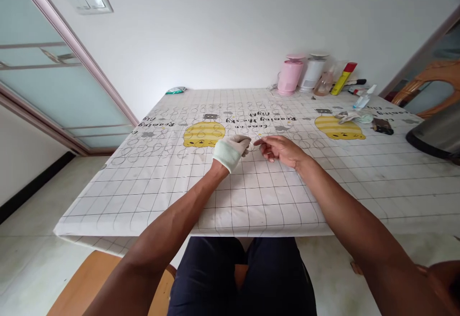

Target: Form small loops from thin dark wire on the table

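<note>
My left hand (237,146) wears a white glove with a pale green cuff. Its fingers are pinched together above the middle of the table; whatever they hold is too small to make out. Just to its right is my bare right hand (278,149), with its index finger stretched toward the gloved fingertips, the other fingers loosely curled and apart, and a small gap between the hands. Many thin grey loops (134,153) show on the checked tablecloth (179,191), mostly at the left and back; I cannot tell if they are loose or printed.
At the back right stand a pink device (289,77), a white device (312,74), a yellow can with a red cap (344,78) and bottles. A spray bottle (364,97), crumpled cloth (354,116), dark packet (382,126) and metal kettle (440,131) are right. A green packet (176,90) lies back left.
</note>
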{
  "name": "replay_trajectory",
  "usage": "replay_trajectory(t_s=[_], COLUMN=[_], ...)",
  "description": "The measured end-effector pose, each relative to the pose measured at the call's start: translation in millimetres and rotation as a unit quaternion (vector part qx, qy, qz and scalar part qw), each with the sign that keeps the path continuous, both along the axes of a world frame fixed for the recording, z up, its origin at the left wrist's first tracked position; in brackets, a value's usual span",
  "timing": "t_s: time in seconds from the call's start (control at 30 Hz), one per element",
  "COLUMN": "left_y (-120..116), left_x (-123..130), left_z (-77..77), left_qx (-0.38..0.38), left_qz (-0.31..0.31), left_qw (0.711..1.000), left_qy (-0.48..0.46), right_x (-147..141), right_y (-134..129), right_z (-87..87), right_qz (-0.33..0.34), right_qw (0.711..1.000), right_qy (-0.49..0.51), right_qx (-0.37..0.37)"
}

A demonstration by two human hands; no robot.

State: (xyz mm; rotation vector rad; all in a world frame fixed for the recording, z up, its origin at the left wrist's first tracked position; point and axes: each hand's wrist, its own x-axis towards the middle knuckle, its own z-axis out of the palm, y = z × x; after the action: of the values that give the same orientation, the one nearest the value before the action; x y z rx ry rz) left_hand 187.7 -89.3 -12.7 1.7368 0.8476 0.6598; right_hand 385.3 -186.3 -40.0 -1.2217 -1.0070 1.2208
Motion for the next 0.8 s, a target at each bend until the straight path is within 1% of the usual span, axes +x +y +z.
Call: replay_trajectory(t_s=[0.07,0.1,0.2,0.3,0.37,0.43,0.47,0.53,0.6,0.67,0.73,0.8], left_y=[0,-1,0,3,6,8,8,5,0,-7,-13,-16], left_x=[1,1,3,3,3,2,2,3,4,6,7,7], left_z=[0.2,-0.1,-2.4,-6.0,-8.1,-9.1,-9.0,-7.5,-4.5,-0.7,2.4,3.9], left_qx=[-0.035,-0.043,-0.044,-0.028,0.002,0.044,0.066,0.124,0.190,0.235,0.233,0.207], left_qz=[0.012,0.015,0.018,0.011,0.011,0.016,0.020,0.029,0.029,0.021,0.018,0.024], left_qw=[0.999,0.998,0.998,0.999,1.000,0.998,0.995,0.987,0.975,0.964,0.963,0.971], left_qy=[-0.030,-0.038,-0.049,-0.034,0.000,0.049,0.071,0.101,0.112,0.126,0.130,0.113], right_x=[0,-1,-10,-19,-25,-31,-34,-39,-42,-44,-45,-46], right_y=[-3,-4,-5,-4,-5,-6,-7,-8,-7,-5,-3,-1], right_z=[0.5,0.9,0.8,-1.8,-3.5,-4.6,-5.0,-6.4,-9.2,-13.0,-17.0,-20.1], right_qz=[-0.036,-0.042,-0.033,-0.027,-0.040,-0.066,-0.079,-0.105,-0.130,-0.158,-0.183,-0.196], right_qw=[0.998,0.997,0.992,0.986,0.979,0.965,0.953,0.915,0.865,0.814,0.770,0.735], right_qy=[-0.016,-0.028,-0.085,-0.138,-0.175,-0.231,-0.269,-0.358,-0.436,-0.491,-0.534,-0.571], right_qx=[0.046,0.061,0.082,0.093,0.100,0.106,0.114,0.152,0.211,0.265,0.298,0.309])
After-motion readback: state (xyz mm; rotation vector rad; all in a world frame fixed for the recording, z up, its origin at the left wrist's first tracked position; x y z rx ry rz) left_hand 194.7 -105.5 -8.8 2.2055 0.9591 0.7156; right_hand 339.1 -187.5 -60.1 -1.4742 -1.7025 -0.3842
